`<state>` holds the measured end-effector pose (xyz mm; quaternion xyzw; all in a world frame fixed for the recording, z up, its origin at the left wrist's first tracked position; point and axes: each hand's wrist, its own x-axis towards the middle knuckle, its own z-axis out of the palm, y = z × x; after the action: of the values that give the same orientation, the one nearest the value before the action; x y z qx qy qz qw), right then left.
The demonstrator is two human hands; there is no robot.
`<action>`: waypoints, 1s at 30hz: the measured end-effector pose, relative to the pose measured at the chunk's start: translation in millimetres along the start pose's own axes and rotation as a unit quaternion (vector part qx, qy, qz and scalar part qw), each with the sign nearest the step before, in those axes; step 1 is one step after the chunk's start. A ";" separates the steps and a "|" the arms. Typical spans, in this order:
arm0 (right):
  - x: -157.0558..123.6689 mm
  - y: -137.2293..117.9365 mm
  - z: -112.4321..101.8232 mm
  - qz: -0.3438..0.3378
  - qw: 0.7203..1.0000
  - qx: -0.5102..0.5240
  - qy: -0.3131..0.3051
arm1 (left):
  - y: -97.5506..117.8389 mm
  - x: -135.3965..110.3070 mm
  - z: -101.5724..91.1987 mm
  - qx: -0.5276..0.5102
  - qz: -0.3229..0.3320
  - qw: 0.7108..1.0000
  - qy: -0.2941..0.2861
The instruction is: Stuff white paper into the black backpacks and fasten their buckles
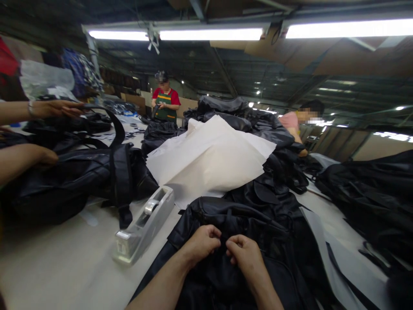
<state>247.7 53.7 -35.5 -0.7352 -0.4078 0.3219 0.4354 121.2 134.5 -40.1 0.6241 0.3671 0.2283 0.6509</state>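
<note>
A black backpack (274, 254) lies on the table right in front of me. Over its front panel, my left hand (204, 242) is closed, thumb and fingertips pinched together. Just to its right, my right hand (243, 252) is curled in a similar pinch, with a small gap between the two. Whatever the fingertips hold, if anything, is too small or hidden to make out. A grey tape dispenser (145, 226) stands to the left of the backpack. Beyond the backpack, a stack of white paper sheets (209, 159) rests on more black bags.
Another person's hands (64, 108) handle a black bag (74, 176) with a strap at the left. Black bags (371, 198) are piled at the right. One worker (166, 99) in a green apron stands at the back; another person (292, 122) leans in at the right.
</note>
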 end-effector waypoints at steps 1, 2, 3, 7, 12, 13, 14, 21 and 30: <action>-0.9 -1.0 0.9 0.010 1.000 0.023 0.004 | -0.2 -0.1 -0.6 0.001 0.008 1.000 -0.004; -1.6 -1.5 2.2 0.020 0.999 0.040 0.013 | -0.4 -0.1 -0.9 0.002 0.015 1.000 -0.007; -2.2 -1.6 3.6 0.025 0.998 0.049 0.026 | -0.6 0.0 -1.0 0.004 0.020 1.000 -0.010; -3.9 1.2 12.9 0.016 0.997 0.032 0.068 | -2.0 1.2 0.5 0.016 0.031 0.999 0.004; -13.0 -2.4 30.5 -0.025 0.994 -0.003 0.104 | -5.5 7.2 -1.8 0.040 0.040 0.998 0.035; -15.2 -4.0 33.6 -0.038 0.992 -0.027 0.118 | -5.6 8.5 -2.8 0.041 0.038 0.998 0.038; -17.1 -5.3 36.1 -0.048 0.988 -0.055 0.133 | -5.3 9.4 -3.6 0.041 0.035 0.998 0.038; -10.7 0.9 34.9 -0.058 0.981 0.000 0.185 | 4.2 0.9 -4.2 0.082 0.061 0.994 0.034; 0.8 7.3 27.8 -0.059 0.983 0.048 0.166 | 4.4 -3.9 -8.0 0.089 0.101 0.991 -0.021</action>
<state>227.3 62.8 -53.7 -0.7313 -0.3565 0.1889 0.5499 113.3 137.3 -34.7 0.7178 0.3073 0.2466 0.5741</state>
